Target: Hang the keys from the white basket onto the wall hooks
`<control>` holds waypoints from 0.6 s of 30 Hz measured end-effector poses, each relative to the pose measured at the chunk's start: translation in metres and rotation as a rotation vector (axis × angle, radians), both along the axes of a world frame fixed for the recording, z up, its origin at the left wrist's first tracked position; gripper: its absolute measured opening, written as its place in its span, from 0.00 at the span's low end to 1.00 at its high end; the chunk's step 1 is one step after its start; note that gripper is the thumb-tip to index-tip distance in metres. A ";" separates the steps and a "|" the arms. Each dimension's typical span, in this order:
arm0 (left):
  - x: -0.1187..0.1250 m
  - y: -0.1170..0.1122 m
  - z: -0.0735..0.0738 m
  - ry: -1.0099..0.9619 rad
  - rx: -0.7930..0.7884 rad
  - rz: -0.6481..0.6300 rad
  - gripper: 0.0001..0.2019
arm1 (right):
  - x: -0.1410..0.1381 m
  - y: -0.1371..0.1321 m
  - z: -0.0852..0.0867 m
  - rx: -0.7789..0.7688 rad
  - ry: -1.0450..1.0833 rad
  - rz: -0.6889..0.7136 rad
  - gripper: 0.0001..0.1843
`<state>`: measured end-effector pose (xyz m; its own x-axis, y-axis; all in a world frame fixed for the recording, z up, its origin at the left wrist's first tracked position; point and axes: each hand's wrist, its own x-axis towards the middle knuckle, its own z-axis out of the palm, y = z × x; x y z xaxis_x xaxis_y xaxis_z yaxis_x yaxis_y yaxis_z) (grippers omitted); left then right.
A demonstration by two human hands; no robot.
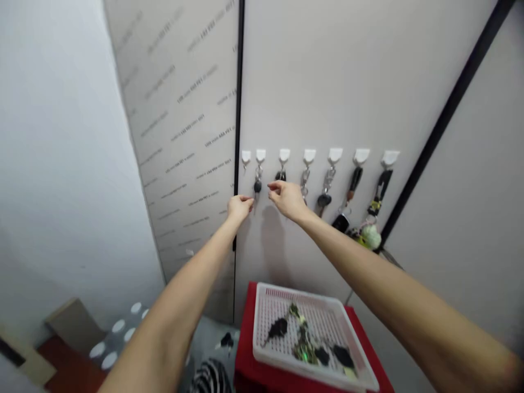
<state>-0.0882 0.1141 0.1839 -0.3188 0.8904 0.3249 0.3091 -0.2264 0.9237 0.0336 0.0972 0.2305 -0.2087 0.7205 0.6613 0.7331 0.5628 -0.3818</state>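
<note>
A row of white wall hooks (309, 155) runs across a pale panel. Key bunches hang from most of them; the leftmost hook (245, 157) is bare. My left hand (239, 208) is closed just below the black key (257, 185) on the second hook, fingertips near its lower end. My right hand (286, 197) is curled in a pinch beside that key and in front of the dark key on the third hook (284, 155). What either pinch holds is too small to make out.
Below stands a red stool (245, 349) carrying a white perforated tray (266, 305) with several key bunches. Further right hang keys with a black strap (380, 188) and a green pompom (370, 236). A black vertical strip (238, 109) divides the wall panels. Floor clutter lies lower left.
</note>
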 end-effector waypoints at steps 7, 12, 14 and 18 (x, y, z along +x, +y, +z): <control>0.049 -0.073 -0.122 0.089 -0.230 -0.407 0.11 | 0.081 -0.055 -0.138 -0.497 -0.070 0.051 0.12; 0.084 -0.105 -0.182 0.457 -0.265 -0.590 0.11 | 0.120 -0.089 -0.210 -0.677 -0.230 0.078 0.10; 0.088 -0.109 -0.192 0.614 -0.230 -0.567 0.11 | 0.127 -0.097 -0.223 -0.676 -0.273 0.031 0.10; 0.086 -0.109 -0.197 0.760 -0.204 -0.512 0.12 | 0.129 -0.101 -0.234 -0.660 -0.265 0.018 0.08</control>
<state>-0.0021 0.0053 -0.0131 0.3606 0.9265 0.1070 0.7536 -0.3571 0.5520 0.1622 -0.0038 -0.0030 -0.3176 0.9481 0.0132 0.8415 0.2882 -0.4569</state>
